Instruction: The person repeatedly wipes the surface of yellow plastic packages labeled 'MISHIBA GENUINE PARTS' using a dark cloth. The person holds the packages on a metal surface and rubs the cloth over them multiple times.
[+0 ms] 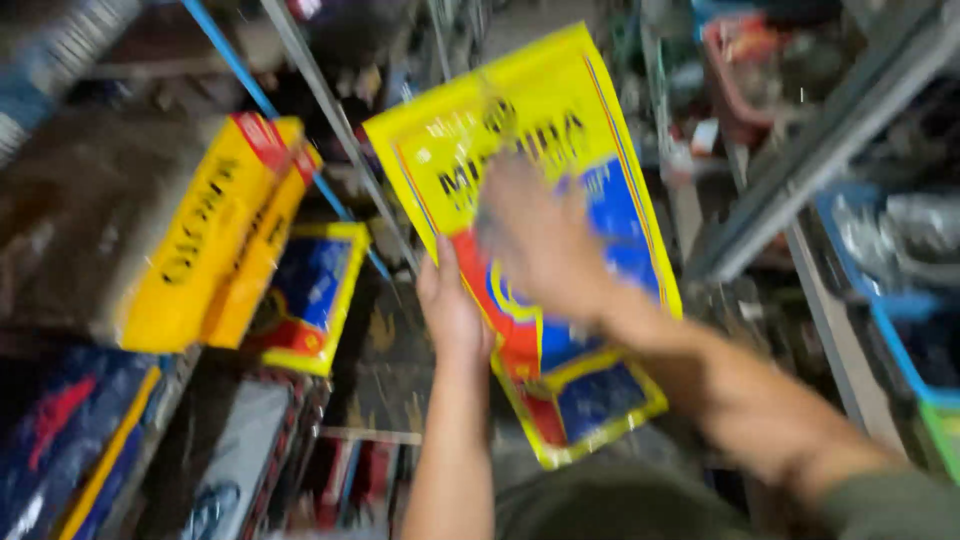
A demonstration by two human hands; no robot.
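A large yellow bag (545, 110) with blue and red panels is held up in the middle of the view, tilted to the right. My left hand (452, 310) grips its lower left edge from behind, thumb side toward me. Blurred by motion, my right hand (540, 240) lies flat on the front of the bag with its fingers spread. Both forearms reach up from the bottom of the picture.
Several similar yellow bags (215, 235) lean stacked at the left, one with a blue and red face (310, 295). Dark blue sacks (70, 440) lie at lower left. Grey metal shelf rails (810, 160) and a blue crate (900, 330) stand at right.
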